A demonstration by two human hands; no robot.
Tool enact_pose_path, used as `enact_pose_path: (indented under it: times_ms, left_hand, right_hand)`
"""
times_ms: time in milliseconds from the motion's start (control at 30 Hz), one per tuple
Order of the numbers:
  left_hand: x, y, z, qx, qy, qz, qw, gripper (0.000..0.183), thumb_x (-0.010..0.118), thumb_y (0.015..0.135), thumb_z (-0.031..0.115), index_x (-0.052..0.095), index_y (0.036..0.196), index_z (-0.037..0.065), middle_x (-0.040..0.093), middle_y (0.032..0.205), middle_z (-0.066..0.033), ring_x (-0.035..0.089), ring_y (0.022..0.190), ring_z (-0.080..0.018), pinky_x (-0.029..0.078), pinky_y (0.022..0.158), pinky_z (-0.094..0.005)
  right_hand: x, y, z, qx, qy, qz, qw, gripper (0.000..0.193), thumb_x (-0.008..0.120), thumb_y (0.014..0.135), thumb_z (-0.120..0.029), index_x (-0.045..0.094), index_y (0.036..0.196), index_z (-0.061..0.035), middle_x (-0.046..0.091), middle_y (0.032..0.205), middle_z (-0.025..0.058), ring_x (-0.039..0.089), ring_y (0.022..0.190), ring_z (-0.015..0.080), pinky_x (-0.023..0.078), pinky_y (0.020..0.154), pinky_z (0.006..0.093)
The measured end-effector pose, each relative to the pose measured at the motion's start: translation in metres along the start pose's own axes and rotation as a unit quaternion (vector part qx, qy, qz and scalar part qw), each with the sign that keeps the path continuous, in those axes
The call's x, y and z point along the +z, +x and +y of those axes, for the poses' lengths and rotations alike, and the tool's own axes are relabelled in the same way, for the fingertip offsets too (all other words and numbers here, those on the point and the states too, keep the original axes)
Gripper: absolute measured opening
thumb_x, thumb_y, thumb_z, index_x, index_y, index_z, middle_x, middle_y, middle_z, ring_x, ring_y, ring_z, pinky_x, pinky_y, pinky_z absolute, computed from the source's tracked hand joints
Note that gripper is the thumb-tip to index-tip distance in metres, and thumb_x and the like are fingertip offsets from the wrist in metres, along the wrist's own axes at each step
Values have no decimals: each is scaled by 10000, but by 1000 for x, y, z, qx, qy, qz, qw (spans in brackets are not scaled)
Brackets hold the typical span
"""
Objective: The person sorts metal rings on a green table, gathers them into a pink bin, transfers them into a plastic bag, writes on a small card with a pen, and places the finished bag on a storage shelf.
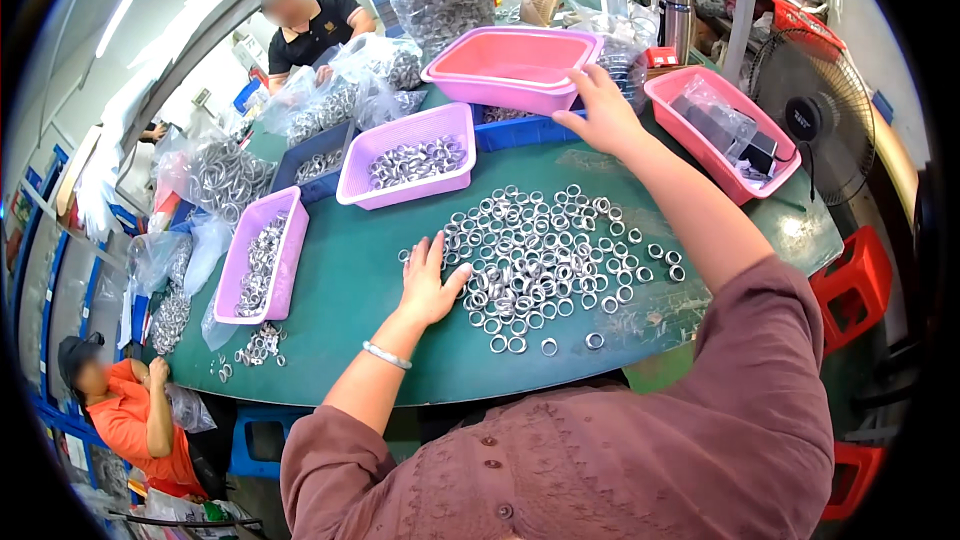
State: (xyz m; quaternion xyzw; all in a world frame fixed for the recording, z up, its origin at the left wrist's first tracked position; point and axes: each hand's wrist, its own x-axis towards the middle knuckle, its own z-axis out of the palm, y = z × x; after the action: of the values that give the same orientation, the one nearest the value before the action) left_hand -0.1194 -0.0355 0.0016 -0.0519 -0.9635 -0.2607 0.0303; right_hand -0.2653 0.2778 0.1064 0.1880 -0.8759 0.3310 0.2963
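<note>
My left hand [430, 285] lies with its fingers spread at the left edge of a pile of silver metal rings [540, 250] on the green table. It touches rings at the pile's edge. Up at the back, my right hand [605, 118] grips the right end of a pink plastic basket [500, 85], fingers at the rim and thumb lower on its wall. A second, redder basket [525, 50] is nested inside it. Beneath them is a blue bin [530, 133] with small metal parts, partly covered. Some rings lie loose to the right and front of the pile.
Two lilac baskets [455, 185] [288, 290] hold rings at the left. Bags of metal parts [225, 175] crowd the far left. A pink tub [740, 185], a fan [805, 118] and a thermos [678, 20] stand right. Co-workers sit at the back [310, 25] and left [130, 410].
</note>
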Motion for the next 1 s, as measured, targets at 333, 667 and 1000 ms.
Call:
enact_pose_path:
  times_ms: [333, 667, 1000]
  left_hand:
    - [-23, -24, 6, -87, 64, 27, 994, 686, 478, 873, 511, 338, 1392, 83, 250, 1455, -210, 156, 1371, -389, 75, 1075, -576]
    - [-22, -38, -7, -77, 31, 47, 995, 628, 514, 877, 464, 398, 1351, 69, 285, 1428, -223, 190, 1351, -412, 131, 1067, -569]
    - [-30, -40, -6, -69, 21, 87, 994, 570, 541, 877, 410, 449, 1315, 58, 365, 1381, -227, 262, 1324, -407, 195, 1070, -521]
  right_hand:
    - [32, 71, -14, 26, -238, -230, 943, 283, 531, 747, -97, 631, 1010, -71, 659, 1022, 133, 627, 985, 289, 347, 937, 542]
    - [20, 77, -18, 53, -181, -250, 950, 366, 531, 843, -394, 659, 992, -86, 663, 997, 122, 607, 997, 288, 340, 902, 532]
    - [35, 96, 0, -144, -228, 35, 962, 243, 467, 874, -220, 614, 858, -28, 628, 842, 182, 626, 832, 332, 505, 722, 431]
